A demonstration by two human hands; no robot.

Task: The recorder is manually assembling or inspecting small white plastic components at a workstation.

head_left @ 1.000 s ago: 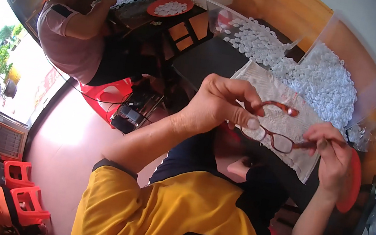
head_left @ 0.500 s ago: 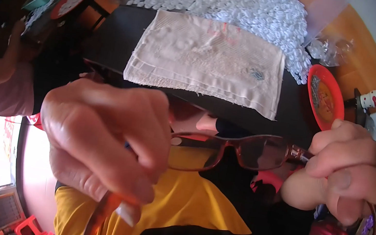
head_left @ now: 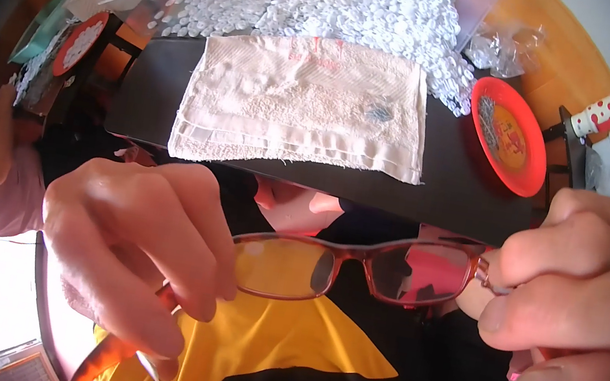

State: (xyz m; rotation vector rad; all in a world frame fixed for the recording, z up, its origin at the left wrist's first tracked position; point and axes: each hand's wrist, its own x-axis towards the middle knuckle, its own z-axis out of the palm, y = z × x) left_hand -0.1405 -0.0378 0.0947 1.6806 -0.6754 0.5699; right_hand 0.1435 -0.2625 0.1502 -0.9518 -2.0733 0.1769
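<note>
A pair of reddish-brown framed eyeglasses [head_left: 347, 255] hangs between my two hands, lenses over my yellow and black clothing. My left hand [head_left: 141, 244] is closed on the left side of the frame, and an amber temple arm [head_left: 103, 366] sticks out below its fingers. At the opposite hinge, my right hand [head_left: 571, 300] grips the other side with curled fingers. Beyond the glasses, a cream towel [head_left: 302, 110] lies on the dark table [head_left: 470, 209], with a small cluster of thin grey pieces [head_left: 378, 112] on it.
White button-like discs [head_left: 381, 11] are heaped behind the towel. A red plate [head_left: 529, 162] holding thin metal pieces stands at the right, near a dotted cup [head_left: 596, 115]. Further left, a person [head_left: 3, 183] sits by another red plate [head_left: 71, 58] and a green bin [head_left: 38, 36].
The glasses have shifted slightly down and left in view, with both hands still on them. The towel and table sit further left. My right hand appears larger and closer.
</note>
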